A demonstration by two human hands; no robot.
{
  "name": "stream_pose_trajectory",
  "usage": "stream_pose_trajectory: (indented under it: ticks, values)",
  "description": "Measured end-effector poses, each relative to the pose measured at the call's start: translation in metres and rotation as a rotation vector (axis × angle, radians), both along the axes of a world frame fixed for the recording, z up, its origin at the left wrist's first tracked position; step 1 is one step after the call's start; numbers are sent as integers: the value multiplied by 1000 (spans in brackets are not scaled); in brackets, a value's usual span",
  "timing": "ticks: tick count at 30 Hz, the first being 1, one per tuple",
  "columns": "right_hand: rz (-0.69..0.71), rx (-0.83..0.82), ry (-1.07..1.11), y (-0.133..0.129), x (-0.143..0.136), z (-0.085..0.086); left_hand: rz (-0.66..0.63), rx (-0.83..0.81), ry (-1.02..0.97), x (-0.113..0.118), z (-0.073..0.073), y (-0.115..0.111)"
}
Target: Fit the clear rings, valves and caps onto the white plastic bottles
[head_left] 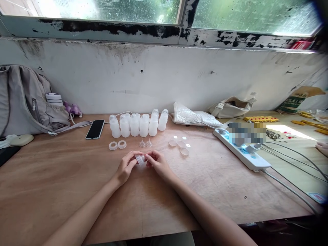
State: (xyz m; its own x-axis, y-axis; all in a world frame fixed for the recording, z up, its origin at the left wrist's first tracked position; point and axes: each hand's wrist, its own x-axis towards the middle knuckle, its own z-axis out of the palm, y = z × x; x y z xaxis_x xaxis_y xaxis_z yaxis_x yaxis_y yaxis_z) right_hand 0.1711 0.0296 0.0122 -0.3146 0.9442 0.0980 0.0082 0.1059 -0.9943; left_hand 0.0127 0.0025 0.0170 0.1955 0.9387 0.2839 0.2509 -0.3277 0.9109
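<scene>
My left hand (126, 166) has its fingers closed on the left side of a small translucent ribbed ring (139, 159) above the wooden table. On the ring's right, my right hand (156, 163) pinches a small clear piece that meets it; its shape is partly hidden by the fingers. Beyond my hands lie two white rings (122, 144), two clear nipple-shaped pieces (148, 143), and several round clear covers (184, 151) with small white discs (188, 145). Several frosted bottles (134, 125) stand upright in a group behind them.
A phone (95, 129) and grey backpack (23, 102) are at the left. White plastic packaging (191, 116) lies behind right. A power strip (241, 150) with cables crosses the right side. Part of another person's hand (322, 148) shows at the right edge.
</scene>
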Motion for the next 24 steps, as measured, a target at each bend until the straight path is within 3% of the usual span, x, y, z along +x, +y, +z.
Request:
stream_pose_trajectory:
  ticks: [11,19,24]
  values:
    - [40,320,-285,4,13,6,116,94,366,5,1,-3]
    - [49,427,-366,5,15,6,134,372,504,-5,-6,6]
    - [-38,374,-364,6,18,5,306,395,496,-18,-8,13]
